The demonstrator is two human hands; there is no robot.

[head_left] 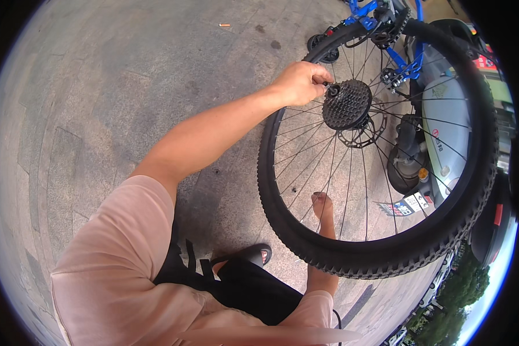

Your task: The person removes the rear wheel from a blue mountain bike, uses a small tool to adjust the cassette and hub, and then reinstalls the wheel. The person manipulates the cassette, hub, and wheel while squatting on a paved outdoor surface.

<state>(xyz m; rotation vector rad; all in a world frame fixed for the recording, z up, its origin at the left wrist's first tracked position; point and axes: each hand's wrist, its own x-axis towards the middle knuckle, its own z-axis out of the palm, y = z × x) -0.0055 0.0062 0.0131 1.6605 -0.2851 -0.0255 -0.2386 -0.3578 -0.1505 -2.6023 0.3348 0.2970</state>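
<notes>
A bicycle wheel [328, 254] with a knobby black tyre fills the right half of the head view, tilted with its cassette [350, 106] facing up toward me. My left hand [304, 84] pinches the dark axle end [333, 90] at the cassette's centre, thumb and fingers closed. Behind the hub shows a disc brake rotor [358, 137]. My right hand [322, 203] is visible through the spokes, on the wheel's far side and low down; its fingers are too indistinct to read. The right forearm passes behind the tyre.
A blue bicycle frame [412, 66] with a chain lies beyond the wheel at upper right. Next to it stands a pale scooter [447, 124] with a plate. My sandalled foot [259, 254] rests on the stone paving [207, 57]. A small orange-and-white stub [224, 25] lies farther off.
</notes>
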